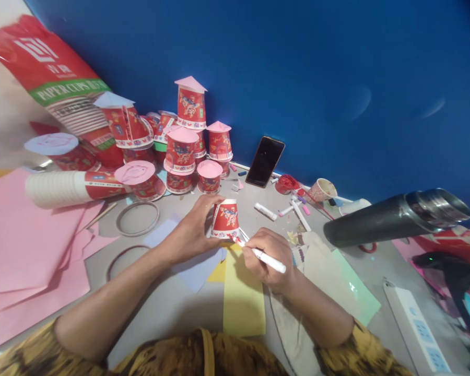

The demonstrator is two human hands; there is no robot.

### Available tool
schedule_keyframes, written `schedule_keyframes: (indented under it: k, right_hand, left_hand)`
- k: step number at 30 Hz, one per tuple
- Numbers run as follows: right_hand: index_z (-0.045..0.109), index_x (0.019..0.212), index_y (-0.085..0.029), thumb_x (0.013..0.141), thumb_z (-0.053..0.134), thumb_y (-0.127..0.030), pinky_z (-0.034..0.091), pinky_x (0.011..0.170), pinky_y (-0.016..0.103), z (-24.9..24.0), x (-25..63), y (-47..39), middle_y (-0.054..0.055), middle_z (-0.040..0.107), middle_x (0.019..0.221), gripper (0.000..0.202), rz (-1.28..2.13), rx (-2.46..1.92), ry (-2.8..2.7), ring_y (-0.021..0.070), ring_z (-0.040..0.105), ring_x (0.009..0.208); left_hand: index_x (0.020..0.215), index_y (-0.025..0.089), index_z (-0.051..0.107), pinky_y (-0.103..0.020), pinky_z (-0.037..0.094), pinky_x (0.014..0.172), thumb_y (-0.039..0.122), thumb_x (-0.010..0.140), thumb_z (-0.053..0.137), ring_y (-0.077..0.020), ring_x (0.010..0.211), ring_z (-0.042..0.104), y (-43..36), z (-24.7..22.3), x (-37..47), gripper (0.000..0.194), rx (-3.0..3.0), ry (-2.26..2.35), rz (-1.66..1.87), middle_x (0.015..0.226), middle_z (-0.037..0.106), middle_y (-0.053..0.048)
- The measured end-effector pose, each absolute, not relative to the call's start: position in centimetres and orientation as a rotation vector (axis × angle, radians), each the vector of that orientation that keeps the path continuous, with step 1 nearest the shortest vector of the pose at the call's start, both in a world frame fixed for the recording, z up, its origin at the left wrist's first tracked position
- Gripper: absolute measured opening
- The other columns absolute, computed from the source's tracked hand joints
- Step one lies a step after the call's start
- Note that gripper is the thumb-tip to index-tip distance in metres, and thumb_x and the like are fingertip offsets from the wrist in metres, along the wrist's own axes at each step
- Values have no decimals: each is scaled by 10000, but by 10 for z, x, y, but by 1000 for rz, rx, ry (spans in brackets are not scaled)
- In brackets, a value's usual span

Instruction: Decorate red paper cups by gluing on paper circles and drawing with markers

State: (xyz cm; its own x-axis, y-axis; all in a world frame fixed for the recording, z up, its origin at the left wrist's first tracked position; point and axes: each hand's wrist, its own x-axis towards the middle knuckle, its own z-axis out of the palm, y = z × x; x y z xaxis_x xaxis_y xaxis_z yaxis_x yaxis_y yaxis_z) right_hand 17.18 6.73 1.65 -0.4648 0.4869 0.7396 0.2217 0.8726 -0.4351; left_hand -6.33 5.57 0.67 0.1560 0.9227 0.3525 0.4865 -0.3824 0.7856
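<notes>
My left hand (pixel 198 224) is closed around the left side of a red paper cup (pixel 227 218). The cup is upside down, with its wide patterned rim at the bottom, and is held above the table. In my right hand (pixel 270 256) is a white marker (pixel 269 259), gripped like a pen. Its red tip points at the cup's lower rim; whether it touches I cannot tell. Under my hands lie a yellow paper sheet (pixel 245 297) and a lilac paper sheet (pixel 201 271).
Stacked red cups with pink paper tops (pixel 180 151) stand behind. A phone (pixel 265 161) leans on the blue partition. To the right lie a dark flask (pixel 376 219) and a power strip (pixel 417 326). Pink sheets (pixel 19 240) and a sleeve of cups (pixel 58 189) lie left.
</notes>
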Motion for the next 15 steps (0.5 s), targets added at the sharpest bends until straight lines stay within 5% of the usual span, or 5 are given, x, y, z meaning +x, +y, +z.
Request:
schedule_keyframes:
  k: [15]
  right_hand:
    - [599, 928, -236, 1006, 616, -154, 491, 589, 315, 16, 170, 69, 10, 705, 683, 114, 310, -445, -2113, 175, 594, 570]
  left_hand:
    - [1492, 287, 472, -573, 501, 1197, 324, 863, 861, -373, 1429, 572, 54, 4, -64, 741, 2100, 1275, 1160, 1473, 590, -149]
